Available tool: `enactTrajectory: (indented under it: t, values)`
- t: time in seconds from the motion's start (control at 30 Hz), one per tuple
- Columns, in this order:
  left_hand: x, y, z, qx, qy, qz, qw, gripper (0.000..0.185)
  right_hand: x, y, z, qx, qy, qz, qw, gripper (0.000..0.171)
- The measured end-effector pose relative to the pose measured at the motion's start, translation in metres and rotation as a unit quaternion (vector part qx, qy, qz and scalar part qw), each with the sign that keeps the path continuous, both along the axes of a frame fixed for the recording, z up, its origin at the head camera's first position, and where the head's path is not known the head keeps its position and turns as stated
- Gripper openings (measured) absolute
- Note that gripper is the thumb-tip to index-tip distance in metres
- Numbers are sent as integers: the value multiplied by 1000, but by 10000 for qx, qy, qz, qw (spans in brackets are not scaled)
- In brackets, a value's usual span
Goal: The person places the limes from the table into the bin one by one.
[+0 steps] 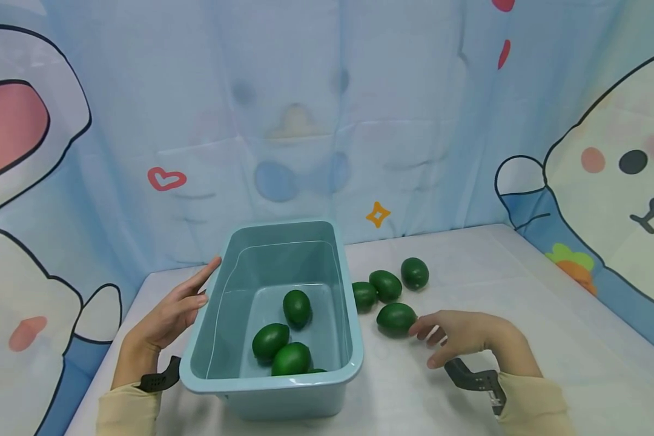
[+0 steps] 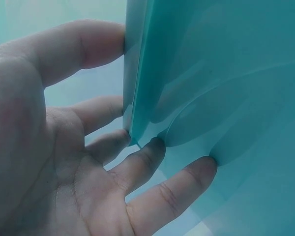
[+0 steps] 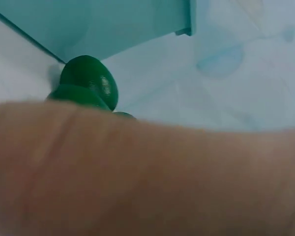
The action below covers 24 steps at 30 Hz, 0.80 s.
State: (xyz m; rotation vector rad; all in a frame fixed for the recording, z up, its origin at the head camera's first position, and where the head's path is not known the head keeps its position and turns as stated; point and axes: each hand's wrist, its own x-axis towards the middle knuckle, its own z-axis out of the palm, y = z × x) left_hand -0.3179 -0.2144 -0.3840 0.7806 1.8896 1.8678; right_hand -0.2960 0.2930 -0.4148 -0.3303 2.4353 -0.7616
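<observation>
A light blue-green plastic bin [image 1: 353, 339] stands on the table with several dark green limes [image 1: 270, 342] inside, one mostly hidden behind the near rim. My left hand [image 1: 166, 315] rests against its left side; in the left wrist view the straight fingers [image 2: 179, 191] touch the outer wall and the thumb lies at the rim. Right of the bin, my right hand [image 1: 465, 336] hovers with loosely bent fingers, their tips right at the nearest loose lime [image 1: 396, 319]. The right wrist view is mostly filled by the blurred hand, with limes [image 3: 91, 78] beyond it.
Three more limes lie behind the nearest one: one beside the bin wall [image 1: 364, 297], a middle one [image 1: 385, 286] and a farther one [image 1: 415, 274]. A white cloth covers the table [image 1: 501, 272]. Behind hangs a blue cartoon-print curtain [image 1: 414, 151].
</observation>
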Motion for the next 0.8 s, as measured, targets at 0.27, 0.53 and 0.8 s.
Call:
enactTrajectory:
  t: [0.27,0.53,0.8]
  values:
    - [0,0,0,48,18,-58,10000,66,1,-14,-3,153,-31,226,9996,48]
    - [1,-1,1,48,3,-126,9999,66,4,-21,-4,295,33,284,9992,40]
    - [0,-1,-1,6,-24,-30,10000,66,5,-19,-2,294,-88,133,9994,37]
